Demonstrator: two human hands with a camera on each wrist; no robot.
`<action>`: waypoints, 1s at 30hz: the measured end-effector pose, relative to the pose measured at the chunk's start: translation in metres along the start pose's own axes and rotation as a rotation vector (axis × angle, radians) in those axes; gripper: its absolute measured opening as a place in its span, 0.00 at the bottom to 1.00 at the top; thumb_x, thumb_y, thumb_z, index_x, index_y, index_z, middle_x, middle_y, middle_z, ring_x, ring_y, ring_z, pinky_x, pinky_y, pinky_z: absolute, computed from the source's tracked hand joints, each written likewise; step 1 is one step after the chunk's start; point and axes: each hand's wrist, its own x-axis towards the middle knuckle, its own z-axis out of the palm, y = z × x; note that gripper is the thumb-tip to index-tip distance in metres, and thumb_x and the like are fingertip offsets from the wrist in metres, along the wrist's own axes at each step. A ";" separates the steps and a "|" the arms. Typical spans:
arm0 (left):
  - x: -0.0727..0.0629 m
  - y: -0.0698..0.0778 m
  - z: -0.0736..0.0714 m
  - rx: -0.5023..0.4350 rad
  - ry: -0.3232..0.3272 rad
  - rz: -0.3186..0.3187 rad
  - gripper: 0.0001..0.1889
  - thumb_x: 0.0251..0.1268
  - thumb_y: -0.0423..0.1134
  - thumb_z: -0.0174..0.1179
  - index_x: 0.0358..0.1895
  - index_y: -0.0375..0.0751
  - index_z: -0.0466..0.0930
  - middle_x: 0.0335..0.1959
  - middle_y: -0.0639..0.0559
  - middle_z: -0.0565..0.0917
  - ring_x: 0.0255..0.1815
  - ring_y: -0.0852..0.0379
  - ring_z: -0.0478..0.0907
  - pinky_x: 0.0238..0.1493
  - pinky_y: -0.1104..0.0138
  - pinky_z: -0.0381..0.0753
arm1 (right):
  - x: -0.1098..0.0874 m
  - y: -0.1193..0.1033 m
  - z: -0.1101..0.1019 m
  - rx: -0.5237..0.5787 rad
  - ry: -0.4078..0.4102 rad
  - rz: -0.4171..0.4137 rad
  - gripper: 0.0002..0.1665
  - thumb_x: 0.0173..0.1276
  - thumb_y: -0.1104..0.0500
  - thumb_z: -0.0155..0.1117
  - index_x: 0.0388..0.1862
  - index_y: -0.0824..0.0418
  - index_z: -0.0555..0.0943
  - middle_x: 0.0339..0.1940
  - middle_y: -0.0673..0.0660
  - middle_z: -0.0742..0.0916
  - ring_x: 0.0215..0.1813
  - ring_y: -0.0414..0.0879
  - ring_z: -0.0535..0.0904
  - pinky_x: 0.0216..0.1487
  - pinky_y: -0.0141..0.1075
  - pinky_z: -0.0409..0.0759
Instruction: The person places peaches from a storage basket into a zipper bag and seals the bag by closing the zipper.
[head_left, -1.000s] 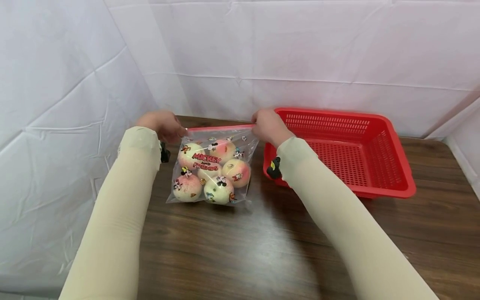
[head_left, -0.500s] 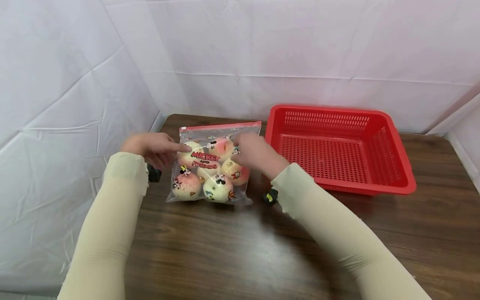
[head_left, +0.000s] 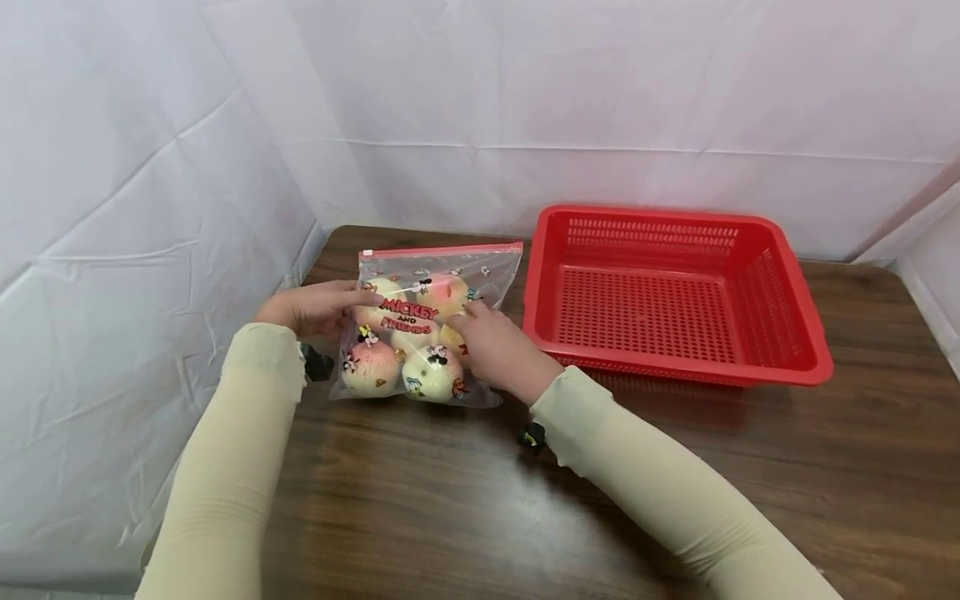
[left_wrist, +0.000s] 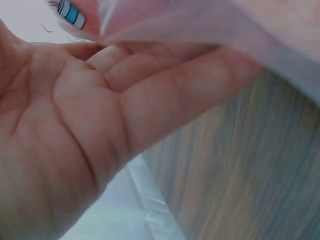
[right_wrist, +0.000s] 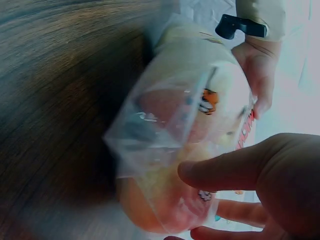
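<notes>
A clear zip bag with a red zip strip and cartoon print lies on the table, holding several peaches. My left hand grips its left side, thumb on top. In the left wrist view, that hand's fingers reach under the clear plastic. On the right side, my right hand holds the bag around a peach. The right wrist view has my right thumb against the plastic, other fingers spread farther round the fruit. Their tips are partly hidden there.
Right of the bag stands a red plastic basket with perforated walls and floor. The brown wooden table runs back to a white cloth wall. Another white cloth hangs on the left.
Both hands have left the bag's zip strip and come down to its sides. The right hand has travelled towards me to the lower right. The bag has stayed nearly in place.
</notes>
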 end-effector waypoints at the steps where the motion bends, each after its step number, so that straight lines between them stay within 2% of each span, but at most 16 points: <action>1: 0.002 -0.001 -0.001 0.001 0.006 0.014 0.35 0.71 0.56 0.51 0.70 0.39 0.49 0.18 0.52 0.78 0.22 0.54 0.78 0.33 0.56 0.82 | 0.000 0.000 0.001 -0.002 0.006 -0.003 0.30 0.71 0.50 0.59 0.70 0.51 0.70 0.68 0.60 0.73 0.68 0.53 0.69 0.66 0.49 0.73; 4: 0.007 -0.002 -0.003 -0.019 0.029 0.032 0.33 0.71 0.55 0.51 0.67 0.37 0.54 0.18 0.53 0.77 0.20 0.55 0.76 0.31 0.58 0.82 | 0.001 0.000 0.005 -0.005 0.021 0.001 0.29 0.70 0.50 0.60 0.68 0.54 0.71 0.66 0.60 0.74 0.66 0.53 0.71 0.64 0.49 0.74; 10: 0.013 -0.002 -0.006 -0.072 0.026 0.037 0.32 0.72 0.55 0.51 0.67 0.37 0.55 0.32 0.57 0.86 0.23 0.58 0.73 0.33 0.63 0.80 | 0.002 0.002 0.008 -0.005 0.048 0.017 0.28 0.69 0.55 0.61 0.67 0.56 0.71 0.63 0.59 0.75 0.58 0.53 0.76 0.61 0.46 0.77; 16: 0.019 -0.002 -0.007 -0.110 0.049 0.018 0.33 0.71 0.54 0.53 0.70 0.41 0.52 0.32 0.56 0.77 0.27 0.58 0.71 0.36 0.65 0.77 | 0.004 0.003 0.013 -0.035 0.089 -0.002 0.27 0.66 0.62 0.61 0.65 0.57 0.72 0.59 0.59 0.76 0.51 0.53 0.78 0.55 0.44 0.80; 18: 0.019 -0.003 -0.007 -0.101 0.059 0.012 0.35 0.71 0.55 0.53 0.72 0.44 0.51 0.34 0.56 0.77 0.28 0.58 0.72 0.37 0.64 0.78 | 0.004 0.002 0.013 -0.035 0.086 0.000 0.29 0.65 0.64 0.61 0.65 0.57 0.72 0.60 0.60 0.76 0.51 0.54 0.78 0.55 0.45 0.80; 21: 0.021 -0.003 -0.006 -0.069 0.068 0.004 0.37 0.71 0.56 0.52 0.75 0.46 0.48 0.34 0.55 0.77 0.27 0.57 0.71 0.36 0.63 0.77 | 0.004 0.000 0.013 -0.032 0.079 0.014 0.30 0.63 0.64 0.62 0.66 0.57 0.72 0.60 0.60 0.76 0.51 0.54 0.78 0.54 0.45 0.81; 24: 0.025 0.000 -0.004 -0.028 0.066 -0.030 0.35 0.71 0.57 0.51 0.74 0.48 0.48 0.25 0.55 0.71 0.22 0.57 0.64 0.29 0.63 0.72 | 0.004 0.000 0.013 -0.034 0.083 0.014 0.29 0.64 0.62 0.63 0.65 0.57 0.73 0.59 0.60 0.76 0.50 0.54 0.79 0.54 0.45 0.81; 27: 0.029 0.003 -0.001 0.013 0.049 -0.074 0.28 0.72 0.56 0.50 0.66 0.46 0.55 0.20 0.53 0.62 0.19 0.56 0.55 0.23 0.64 0.63 | 0.004 0.000 0.014 -0.032 0.098 0.006 0.26 0.67 0.60 0.62 0.64 0.57 0.73 0.59 0.61 0.76 0.50 0.54 0.79 0.54 0.45 0.81; 30: 0.032 0.006 0.002 0.048 0.049 -0.112 0.22 0.72 0.56 0.51 0.56 0.45 0.59 0.18 0.53 0.60 0.18 0.56 0.53 0.21 0.64 0.62 | 0.004 0.001 0.014 -0.023 0.115 -0.003 0.24 0.68 0.58 0.61 0.63 0.58 0.74 0.58 0.62 0.77 0.49 0.55 0.80 0.53 0.46 0.81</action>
